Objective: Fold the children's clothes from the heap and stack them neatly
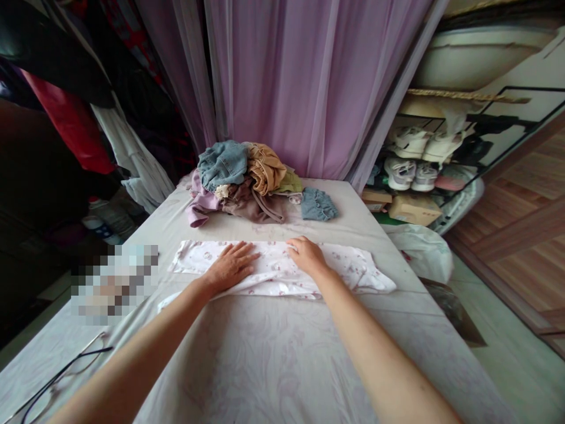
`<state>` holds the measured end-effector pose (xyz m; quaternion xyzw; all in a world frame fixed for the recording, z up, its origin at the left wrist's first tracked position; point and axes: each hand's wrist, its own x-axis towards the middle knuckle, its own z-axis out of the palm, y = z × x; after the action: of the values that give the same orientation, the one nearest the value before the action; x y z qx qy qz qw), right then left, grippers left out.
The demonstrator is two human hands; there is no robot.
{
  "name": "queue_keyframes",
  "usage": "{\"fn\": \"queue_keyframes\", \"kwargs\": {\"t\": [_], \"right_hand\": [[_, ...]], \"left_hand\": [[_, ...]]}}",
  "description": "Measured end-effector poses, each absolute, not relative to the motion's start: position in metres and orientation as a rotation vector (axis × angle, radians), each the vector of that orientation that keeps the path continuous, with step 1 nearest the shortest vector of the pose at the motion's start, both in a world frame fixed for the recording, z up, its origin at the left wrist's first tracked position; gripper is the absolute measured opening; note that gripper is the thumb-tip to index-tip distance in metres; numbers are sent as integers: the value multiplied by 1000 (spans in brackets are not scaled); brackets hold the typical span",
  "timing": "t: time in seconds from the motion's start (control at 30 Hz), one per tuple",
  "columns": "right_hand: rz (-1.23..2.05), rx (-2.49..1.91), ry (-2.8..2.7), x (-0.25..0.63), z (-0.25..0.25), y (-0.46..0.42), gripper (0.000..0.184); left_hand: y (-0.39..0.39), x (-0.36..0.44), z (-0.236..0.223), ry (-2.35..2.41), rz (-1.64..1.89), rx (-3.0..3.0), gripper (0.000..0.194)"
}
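Observation:
A white garment point(348, 265) with a small reddish print lies in a long flat strip across the cloth-covered surface point(273, 359). Its right end tapers to a point, and a loose layer shows along its near edge. My left hand point(232, 265) rests palm down on the left half, fingers spread. Over the garment's middle, near its far edge, my right hand point(306, 254) has its fingers curled in against the fabric; the fingertips are partly hidden. Whether the garment is a top or trousers I cannot tell.
Behind the garment sits a heap of crumpled clothes point(241, 182), with a folded blue denim piece point(318, 204) to its right. Glasses point(66, 371) lie at the near left, below a blurred-out item point(115, 285). A purple curtain point(282, 76) hangs behind; shoes point(412, 174) stand on a rack at right.

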<state>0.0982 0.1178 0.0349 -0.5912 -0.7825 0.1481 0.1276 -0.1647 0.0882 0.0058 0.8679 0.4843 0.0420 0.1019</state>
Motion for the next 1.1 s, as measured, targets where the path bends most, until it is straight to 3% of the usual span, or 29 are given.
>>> {"fn": "queue_keyframes", "kwargs": {"t": [0.13, 0.27, 0.43, 0.67, 0.9, 1.1], "right_hand": [[375, -1793, -2329, 89, 34, 140, 35], [409, -1814, -2380, 78, 34, 158, 20], [388, -1842, -2332, 73, 29, 167, 24], [600, -1668, -2384, 57, 34, 169, 28], [615, -1694, -2216, 25, 29, 172, 14], [859, -1638, -2075, 64, 24, 170, 20]], "left_hand": [[82, -165, 5, 1409, 99, 2607, 52], [82, -166, 8, 1363, 40, 2636, 52], [82, -166, 5, 1306, 15, 2703, 53], [82, -167, 5, 1314, -25, 2707, 52], [83, -166, 12, 1302, -35, 2657, 51], [83, -165, 19, 1281, -18, 2562, 52]]}}
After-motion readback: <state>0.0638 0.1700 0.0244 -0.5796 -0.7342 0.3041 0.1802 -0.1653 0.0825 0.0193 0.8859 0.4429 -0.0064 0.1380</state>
